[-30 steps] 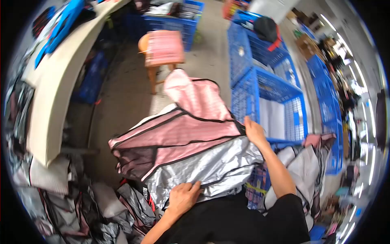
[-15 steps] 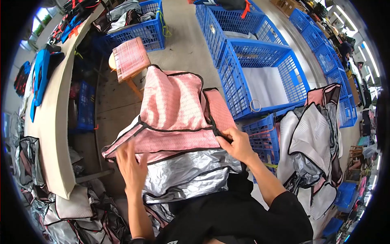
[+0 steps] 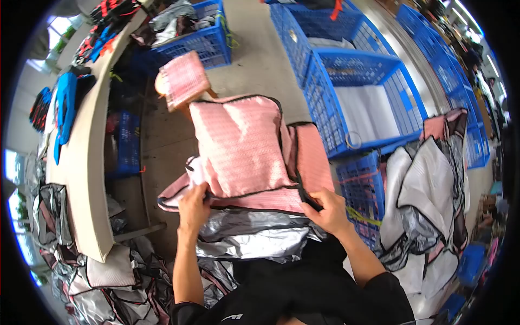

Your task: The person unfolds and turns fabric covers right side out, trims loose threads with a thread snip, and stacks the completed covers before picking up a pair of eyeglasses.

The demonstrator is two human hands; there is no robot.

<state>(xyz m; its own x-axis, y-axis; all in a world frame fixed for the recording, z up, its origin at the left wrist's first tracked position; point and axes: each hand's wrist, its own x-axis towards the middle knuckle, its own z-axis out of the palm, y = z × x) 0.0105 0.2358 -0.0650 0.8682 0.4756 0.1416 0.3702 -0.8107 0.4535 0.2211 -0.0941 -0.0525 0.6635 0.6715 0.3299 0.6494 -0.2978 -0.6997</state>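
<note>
A pink woven fabric bag (image 3: 241, 146) with black edge binding and a crinkled silver lining (image 3: 249, 235) lies spread before me, close to my lap. My left hand (image 3: 193, 208) pinches its near left corner, thumb and fingers closed on the black-bound edge. At the near right corner, my right hand (image 3: 327, 211) grips the dark binding where a side panel (image 3: 314, 157) joins. The middle panel stands puffed up between the two hands. Silver lining shows below the pink front strip.
Blue plastic crates (image 3: 374, 97) stand ahead to the right. A small stool (image 3: 184, 81) with a pink woven top is beyond the bag. A pale table (image 3: 81, 206) runs along the left. Piles of silver-lined bags lie lower left (image 3: 108, 276) and right (image 3: 428, 189).
My left hand has gone from hovering with spread fingers to gripping the bag's near left corner. The pink middle panel now sits squarer and fuller. The whole view has shifted slightly.
</note>
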